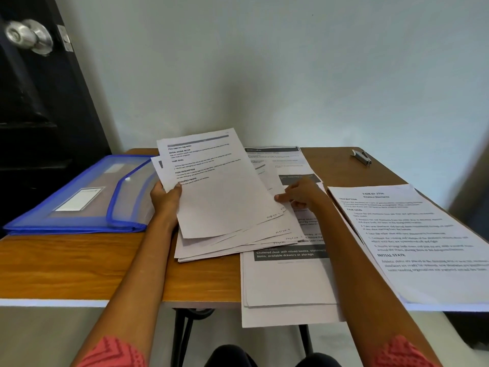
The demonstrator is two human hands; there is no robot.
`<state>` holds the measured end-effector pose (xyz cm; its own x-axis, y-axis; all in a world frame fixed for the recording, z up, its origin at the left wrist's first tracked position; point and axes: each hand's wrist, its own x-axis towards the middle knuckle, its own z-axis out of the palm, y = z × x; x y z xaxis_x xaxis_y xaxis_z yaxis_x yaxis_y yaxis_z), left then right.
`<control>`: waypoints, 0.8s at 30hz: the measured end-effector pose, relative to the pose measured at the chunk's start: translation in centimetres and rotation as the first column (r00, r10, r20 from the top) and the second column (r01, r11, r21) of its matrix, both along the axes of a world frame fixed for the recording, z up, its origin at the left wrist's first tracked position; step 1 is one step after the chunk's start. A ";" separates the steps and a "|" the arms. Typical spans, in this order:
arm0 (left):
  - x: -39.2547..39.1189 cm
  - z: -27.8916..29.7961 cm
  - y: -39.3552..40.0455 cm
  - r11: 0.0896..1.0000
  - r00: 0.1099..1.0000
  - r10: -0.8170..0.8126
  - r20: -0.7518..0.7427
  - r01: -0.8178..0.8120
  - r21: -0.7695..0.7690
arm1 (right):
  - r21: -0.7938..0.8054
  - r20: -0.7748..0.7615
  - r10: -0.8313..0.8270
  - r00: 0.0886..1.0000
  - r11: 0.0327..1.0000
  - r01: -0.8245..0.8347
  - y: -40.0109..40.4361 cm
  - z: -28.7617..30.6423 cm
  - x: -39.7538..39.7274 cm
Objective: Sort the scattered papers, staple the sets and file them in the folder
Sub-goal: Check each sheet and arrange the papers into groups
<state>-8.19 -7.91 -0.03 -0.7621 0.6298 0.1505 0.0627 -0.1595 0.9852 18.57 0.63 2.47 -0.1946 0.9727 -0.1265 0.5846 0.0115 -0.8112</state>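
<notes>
Left hand (165, 196) grips the fanned sheaf of printed sheets (222, 197) at its left edge, thumb curled on top. Right hand (301, 194) pinches the sheaf's right edge. Sheaf tilts above the wooden table (79, 260). Blue folder (79, 192) lies left; stapler (361, 156) far right; other paper stacks (412, 234) beside.
</notes>
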 end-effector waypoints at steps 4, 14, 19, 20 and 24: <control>0.1 0.1 0.1 1.000 1.000 0.016 0.006 -0.016 0.004 | 0.054 -0.321 0.003 0.947 0.998 0.015 -0.7 0.9 -0.2; 0.0 0.0 0.2 0.999 0.999 0.036 -0.004 -0.036 -0.017 | 0.073 -0.024 0.140 0.990 0.988 -0.138 -0.6 0.1 -1.0; -0.2 -0.2 0.3 0.999 0.999 0.033 -0.020 -0.034 -0.023 | 0.257 0.356 -0.015 0.935 0.963 -0.082 -0.8 -0.8 -1.5; -0.2 -0.2 0.3 0.999 0.999 0.034 -0.021 -0.034 -0.024 | 0.245 0.328 -0.008 0.945 0.967 -0.076 -0.7 -0.9 -1.7; -0.3 -0.3 0.3 0.999 0.998 0.046 -0.033 -0.047 -0.021 | 0.178 0.226 0.023 0.974 0.982 -0.064 -0.5 -1.0 -1.8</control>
